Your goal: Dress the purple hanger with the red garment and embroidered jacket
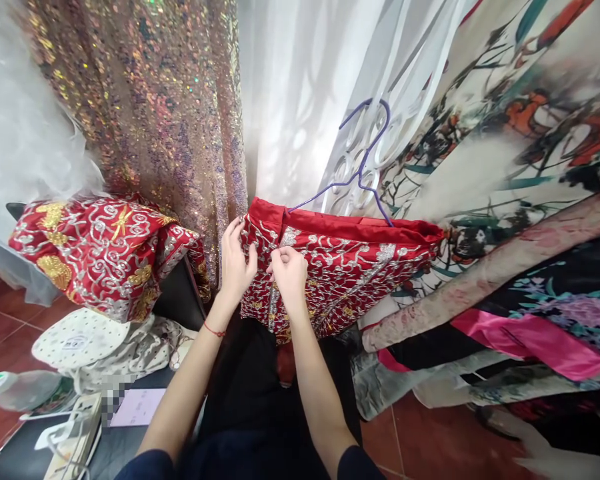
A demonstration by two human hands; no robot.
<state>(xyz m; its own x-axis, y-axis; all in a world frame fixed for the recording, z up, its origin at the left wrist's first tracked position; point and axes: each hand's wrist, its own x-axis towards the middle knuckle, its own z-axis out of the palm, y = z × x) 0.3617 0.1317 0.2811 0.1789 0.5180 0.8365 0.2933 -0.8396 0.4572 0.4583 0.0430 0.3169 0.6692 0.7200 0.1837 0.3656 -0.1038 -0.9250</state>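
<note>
A red embroidered skirt (340,260) with silver scrolls and a plain red waistband hangs in front of me on a purple wire hanger (360,173). At its left edge is my left hand (236,263), the fingers along the side of the cloth and the thumb on the front, so that the edge lies between them. My right hand (289,273) pinches the front of the skirt just below the waistband, near an overlapping seam. Whether a small fastener is between those fingertips is too small to tell. The skirt's lower part drops behind my forearms, over my lap.
Another red embroidered garment (110,253) lies over a black chair at left. Below it are a spotted white cloth bag (85,340), a plastic bottle (25,390), a power strip (75,433) and a phone (135,407). Sequined cloth (155,100) and floral fabrics (520,133) hang around.
</note>
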